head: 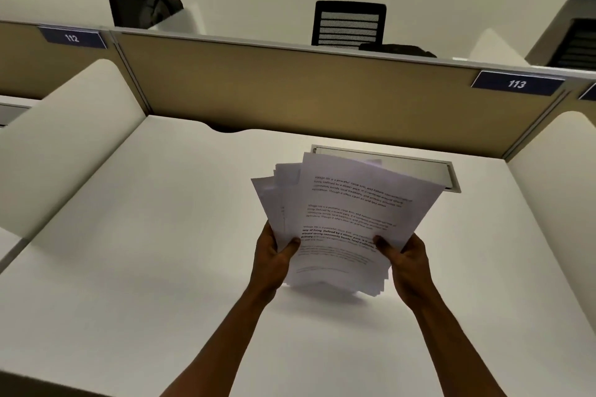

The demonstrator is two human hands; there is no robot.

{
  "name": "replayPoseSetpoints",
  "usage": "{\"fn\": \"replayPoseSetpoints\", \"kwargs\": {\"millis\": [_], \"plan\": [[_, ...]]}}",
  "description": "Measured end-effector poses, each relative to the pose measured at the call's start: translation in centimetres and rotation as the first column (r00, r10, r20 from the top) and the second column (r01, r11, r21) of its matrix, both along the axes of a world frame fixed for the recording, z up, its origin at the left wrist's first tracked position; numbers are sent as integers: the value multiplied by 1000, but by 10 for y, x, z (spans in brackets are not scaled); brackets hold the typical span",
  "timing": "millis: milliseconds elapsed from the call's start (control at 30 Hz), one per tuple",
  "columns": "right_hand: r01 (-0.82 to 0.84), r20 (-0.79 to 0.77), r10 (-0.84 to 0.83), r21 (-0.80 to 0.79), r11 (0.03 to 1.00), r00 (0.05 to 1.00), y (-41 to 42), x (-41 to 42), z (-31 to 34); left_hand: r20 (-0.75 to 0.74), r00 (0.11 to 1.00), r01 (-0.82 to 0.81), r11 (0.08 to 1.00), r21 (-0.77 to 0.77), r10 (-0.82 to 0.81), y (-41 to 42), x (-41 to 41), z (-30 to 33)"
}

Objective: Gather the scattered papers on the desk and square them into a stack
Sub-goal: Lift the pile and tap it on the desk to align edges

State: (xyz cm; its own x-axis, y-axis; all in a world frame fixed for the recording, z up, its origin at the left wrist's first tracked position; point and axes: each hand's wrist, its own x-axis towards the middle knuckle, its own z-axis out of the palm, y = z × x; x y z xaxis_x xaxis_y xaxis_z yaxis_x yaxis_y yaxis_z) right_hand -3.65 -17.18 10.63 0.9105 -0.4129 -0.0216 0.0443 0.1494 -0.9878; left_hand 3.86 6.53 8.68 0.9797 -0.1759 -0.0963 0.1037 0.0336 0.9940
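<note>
A fanned sheaf of white printed papers (348, 222) is clamped at its near edge by the left hand (272, 259) and the right hand (408, 263); fingers behind are hidden. Its bottom edge is blurred above the white desk (145, 251).

One bundle of papers (348, 219), several sheets, exact number indiscernible, held in my two grips: left (274, 259), right (408, 259). One worktop (145, 235). Two number plates: 112 (72, 38), 113 (517, 84).

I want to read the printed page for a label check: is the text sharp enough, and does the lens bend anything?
Head view: top sheet of the papers shows soft text, only bold lines partly legible; lower edges blurred; partition bows from wide-angle distortion; faint shadow on the desk beneath.
</note>
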Motion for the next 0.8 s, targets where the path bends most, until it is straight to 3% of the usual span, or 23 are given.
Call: {"fn": "replayPoseSetpoints", "kwargs": {"millis": [233,600,800], "plan": [[0,-58,2,32,999,998,10,-14,-20,-27,1000,15,1000,15,-15,-5,-10,-9],[-38,-64,26,-189,981,998,5,-4,0,-7,1000,-10,999,-33,9,-4,-5,-5],[-25,-79,15,-126,992,997,5,-6,-9,-24,1000,3,999,-54,-4,-7,-6,-7]]}}
